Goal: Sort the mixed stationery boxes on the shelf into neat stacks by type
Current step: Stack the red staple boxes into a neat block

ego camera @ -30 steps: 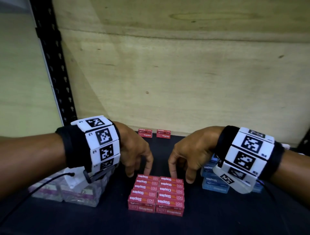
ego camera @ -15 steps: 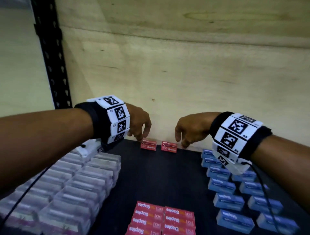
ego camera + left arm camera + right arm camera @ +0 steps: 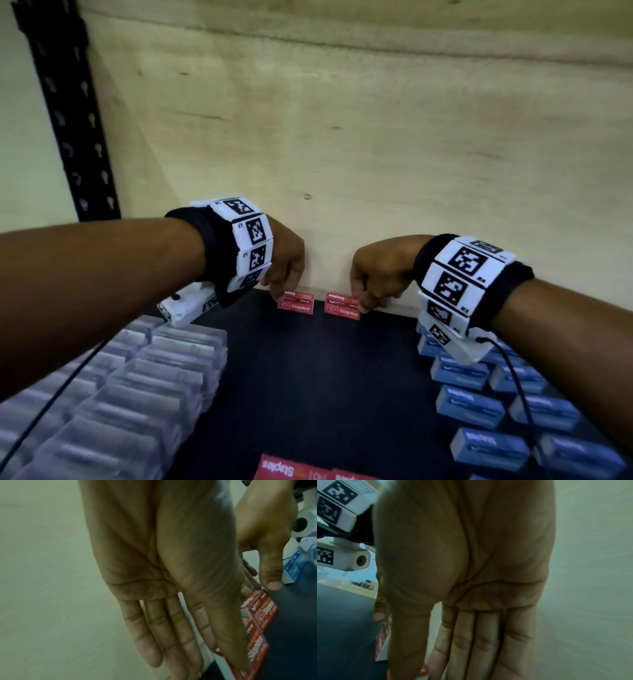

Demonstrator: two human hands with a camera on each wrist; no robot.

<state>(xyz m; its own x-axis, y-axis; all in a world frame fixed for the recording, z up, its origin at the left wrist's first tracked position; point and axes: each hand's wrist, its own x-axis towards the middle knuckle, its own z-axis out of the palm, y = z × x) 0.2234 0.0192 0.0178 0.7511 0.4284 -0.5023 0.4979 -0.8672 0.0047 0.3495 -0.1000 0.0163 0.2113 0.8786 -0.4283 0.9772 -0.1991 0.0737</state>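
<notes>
Your left hand (image 3: pixel 286 260) and right hand (image 3: pixel 376 270) reach, fingers extended and holding nothing, onto two far staple boxes (image 3: pixel 296 302) at the back wall (image 3: pixel 376 154); a one-sided grip could skew them.

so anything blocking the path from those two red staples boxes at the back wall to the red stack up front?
Nothing visible. The two red boxes sit by the back wall with bare dark shelf running straight to the red stack. Clear cases flank the left, blue boxes the right.
</notes>
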